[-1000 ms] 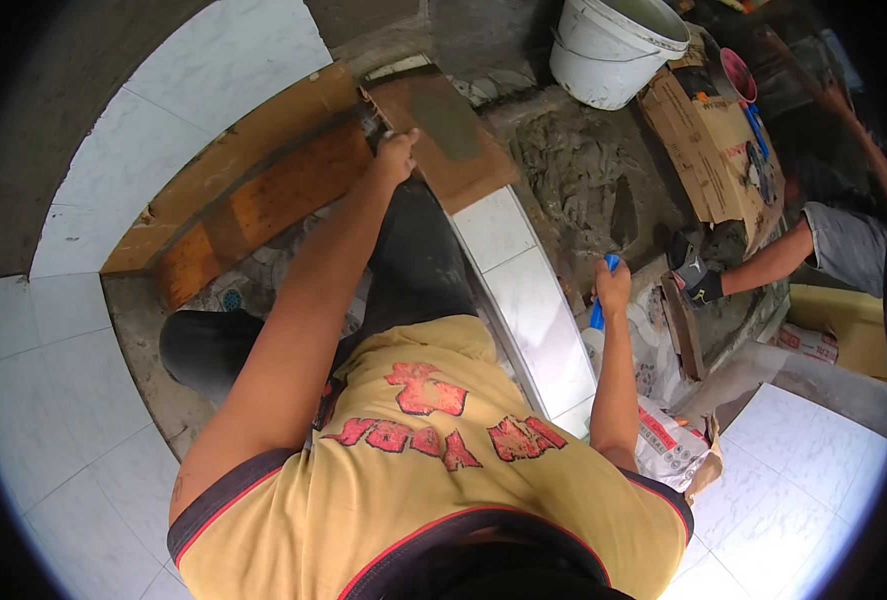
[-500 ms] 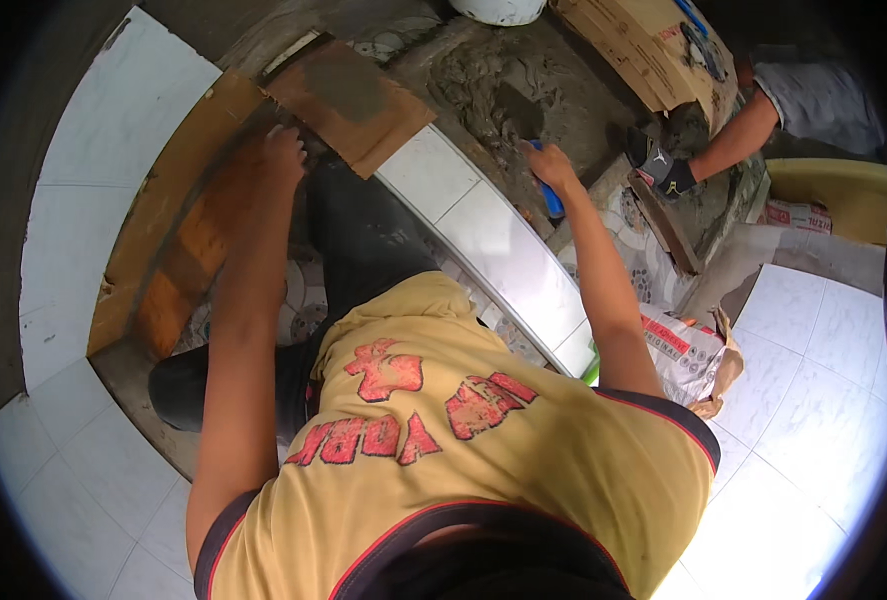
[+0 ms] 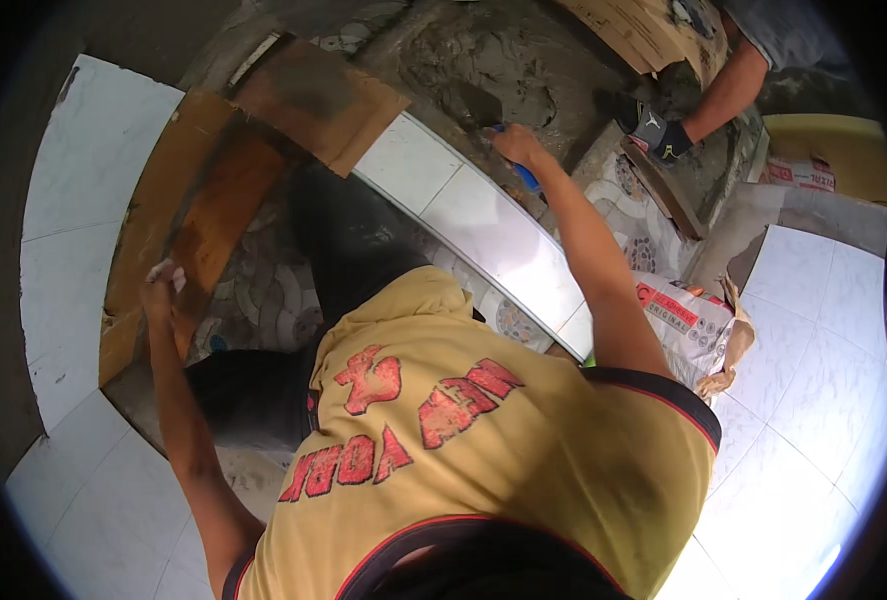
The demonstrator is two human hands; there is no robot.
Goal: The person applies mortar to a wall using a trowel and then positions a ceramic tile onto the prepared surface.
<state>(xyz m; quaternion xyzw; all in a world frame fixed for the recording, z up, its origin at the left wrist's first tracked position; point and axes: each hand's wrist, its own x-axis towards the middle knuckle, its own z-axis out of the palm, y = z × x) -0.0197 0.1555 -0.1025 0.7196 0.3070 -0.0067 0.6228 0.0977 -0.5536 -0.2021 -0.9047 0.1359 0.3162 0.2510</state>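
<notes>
My right hand point(image 3: 519, 146) is closed round the blue handle of a trowel point(image 3: 527, 178). The trowel's dark blade reaches into wet grey mortar point(image 3: 424, 75) spread beyond the white-tiled ledge point(image 3: 464, 205). Over on the left, my left hand point(image 3: 161, 290) is closed beside an upright brown board point(image 3: 134, 250). Something pale shows at its fingers, too small to name. A flat brown board piece point(image 3: 364, 120) with a grey mortar smear lies across the far end of the ledge.
A co-worker's gloved hand point(image 3: 654, 130) rests at the right of the mortar, near a narrow wooden strip point(image 3: 664, 190). An opened paper bag point(image 3: 684, 330) stands by my right arm. A cardboard box point(image 3: 624, 30) and a yellow basin point(image 3: 834, 150) are farther off. White wall tiles point(image 3: 74, 210) run along the left.
My left hand has come back toward me and left, away from the flat board piece. My right hand still holds the trowel in the mortar. The whole view has shifted slightly.
</notes>
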